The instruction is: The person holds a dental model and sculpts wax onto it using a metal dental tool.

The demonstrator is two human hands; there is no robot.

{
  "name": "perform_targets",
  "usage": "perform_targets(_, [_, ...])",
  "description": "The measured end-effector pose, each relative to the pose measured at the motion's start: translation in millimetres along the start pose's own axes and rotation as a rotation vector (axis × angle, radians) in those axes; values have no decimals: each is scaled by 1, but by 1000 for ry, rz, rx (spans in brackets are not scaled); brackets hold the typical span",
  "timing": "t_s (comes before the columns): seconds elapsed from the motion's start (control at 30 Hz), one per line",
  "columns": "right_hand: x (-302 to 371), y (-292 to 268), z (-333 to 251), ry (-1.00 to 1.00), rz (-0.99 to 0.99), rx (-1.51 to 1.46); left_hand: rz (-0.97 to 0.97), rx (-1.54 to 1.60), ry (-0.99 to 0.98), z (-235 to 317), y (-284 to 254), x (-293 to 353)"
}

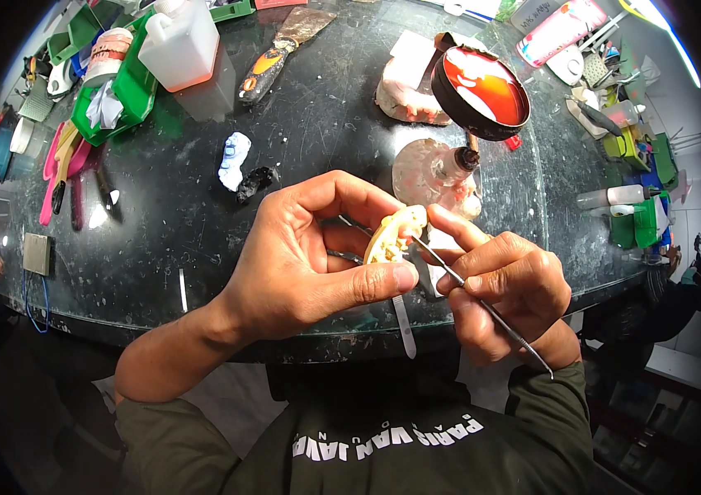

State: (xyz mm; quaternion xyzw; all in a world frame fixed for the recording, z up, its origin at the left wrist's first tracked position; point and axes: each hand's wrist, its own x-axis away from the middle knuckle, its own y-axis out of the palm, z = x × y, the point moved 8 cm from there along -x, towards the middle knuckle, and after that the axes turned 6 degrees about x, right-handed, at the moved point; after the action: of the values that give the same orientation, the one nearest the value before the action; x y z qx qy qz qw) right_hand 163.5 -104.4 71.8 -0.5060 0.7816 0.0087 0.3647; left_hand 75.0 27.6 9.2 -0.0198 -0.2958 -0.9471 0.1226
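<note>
My left hand (284, 256) holds a yellowish dental cast (390, 238), its thumb along the near edge and fingers behind. In my right hand (511, 289) is a thin metal dental carver (519, 337), held like a pen. Its upper tip touches or nearly touches the cast's tooth side, and its hooked lower end sticks out below the hand. Just beyond my hands stands a glass spirit lamp (422, 169) with a dark wick holder. Above the lamp is a round black tin (482, 91) of glossy red wax. A flat metal strip (404, 327) shows below the cast.
Farther off are a plaster cast (404, 97) and a scraper (276, 59). Blue-white (233, 159) and black lumps (256, 184) lie left of centre. A plastic jug (181, 45), green bin (129, 95) and pink-handled tools (66, 169) stand left. Bottles and bins crowd the right.
</note>
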Motion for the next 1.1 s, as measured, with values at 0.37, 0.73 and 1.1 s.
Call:
perform_targets(0.37, [3,-40,2,-51,282,39,-36,28,-14,0,3,-1])
perform_targets(0.73, [-3,-68,11,55,447,428,-61,55,4,2,6,1])
perform_targets(1.1, [-11,-23,-13,-103,49,257,-44,27,54,-2,2,-1])
